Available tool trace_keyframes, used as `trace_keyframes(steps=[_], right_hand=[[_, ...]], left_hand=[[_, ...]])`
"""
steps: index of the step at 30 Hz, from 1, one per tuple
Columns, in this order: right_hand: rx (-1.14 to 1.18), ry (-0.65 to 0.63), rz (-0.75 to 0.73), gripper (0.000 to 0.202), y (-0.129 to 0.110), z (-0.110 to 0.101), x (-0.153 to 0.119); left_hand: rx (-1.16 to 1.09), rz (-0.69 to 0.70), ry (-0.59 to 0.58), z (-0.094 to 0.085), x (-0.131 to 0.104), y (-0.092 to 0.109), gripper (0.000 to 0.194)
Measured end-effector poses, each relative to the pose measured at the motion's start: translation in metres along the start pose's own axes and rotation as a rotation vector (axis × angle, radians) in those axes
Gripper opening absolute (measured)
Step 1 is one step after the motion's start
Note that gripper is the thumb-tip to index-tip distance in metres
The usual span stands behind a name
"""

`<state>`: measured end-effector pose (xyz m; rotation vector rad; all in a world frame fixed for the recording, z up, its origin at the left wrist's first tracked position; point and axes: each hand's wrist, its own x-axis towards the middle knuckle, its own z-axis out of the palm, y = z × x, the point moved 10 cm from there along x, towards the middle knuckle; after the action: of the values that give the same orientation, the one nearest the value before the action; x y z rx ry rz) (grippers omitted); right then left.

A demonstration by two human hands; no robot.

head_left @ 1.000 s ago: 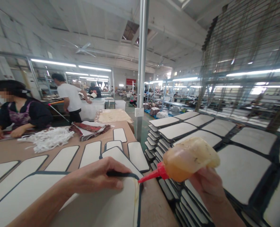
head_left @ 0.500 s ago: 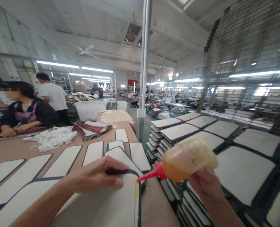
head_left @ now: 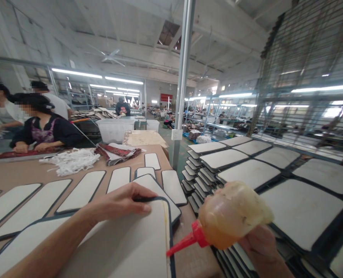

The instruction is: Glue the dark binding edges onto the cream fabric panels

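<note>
My left hand (head_left: 125,200) grips the top edge of a white panel with a dark border (head_left: 131,239), thumb on its face. My right hand (head_left: 258,239) is closed around a squeeze bottle (head_left: 232,214) of amber liquid, tilted down to the left. The bottle's red nozzle (head_left: 185,241) has its tip at the panel's right edge, beside the dark border. A thin yellowish line runs down the face along that edge. Beneath the held panel lies another bordered panel (head_left: 160,193).
More bordered panels (head_left: 81,191) lie across the brown table (head_left: 84,172). Tall stacks of panels (head_left: 301,208) stand at the right. White strips (head_left: 73,161) and patterned fabric (head_left: 118,152) lie farther back. A person (head_left: 46,127) works at the left, near a metal post (head_left: 183,77).
The bottle and my right hand have moved down, bringing the nozzle tip lower along the panel's right edge. My left hand still holds the panel. The view has shifted slightly.
</note>
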<state>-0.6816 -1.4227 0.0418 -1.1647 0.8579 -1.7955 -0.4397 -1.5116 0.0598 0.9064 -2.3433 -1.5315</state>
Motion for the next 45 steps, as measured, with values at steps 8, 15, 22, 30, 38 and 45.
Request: trace_keyframes(steps=[8,15,22,30,38,45], right_hand=[[0.135,0.026,-0.073,0.050,-0.017,0.014,0.027],[0.135,-0.033,0.001,0.053,-0.012,0.026,0.025],[0.174,-0.142,0.100,0.044,0.008,0.021,0.003],[0.131,-0.036,0.077,0.046,0.010,0.007,0.006],[0.159,0.016,-0.037,0.043,-0.007,0.018,0.022],[0.208,0.003,-0.136,0.032,-0.021,0.023,0.031]], left_hand=[[0.014,0.019,0.008,0.000,0.004,0.003,0.046],[-0.027,0.023,-0.009,-0.002,0.006,-0.003,0.042],[-0.085,-0.045,0.023,-0.010,0.007,-0.017,0.034],[-0.080,-0.060,0.058,-0.017,0.009,-0.023,0.035],[-0.150,-0.070,0.084,-0.020,0.009,-0.029,0.031],[-0.145,-0.058,0.107,-0.022,0.009,-0.032,0.026]])
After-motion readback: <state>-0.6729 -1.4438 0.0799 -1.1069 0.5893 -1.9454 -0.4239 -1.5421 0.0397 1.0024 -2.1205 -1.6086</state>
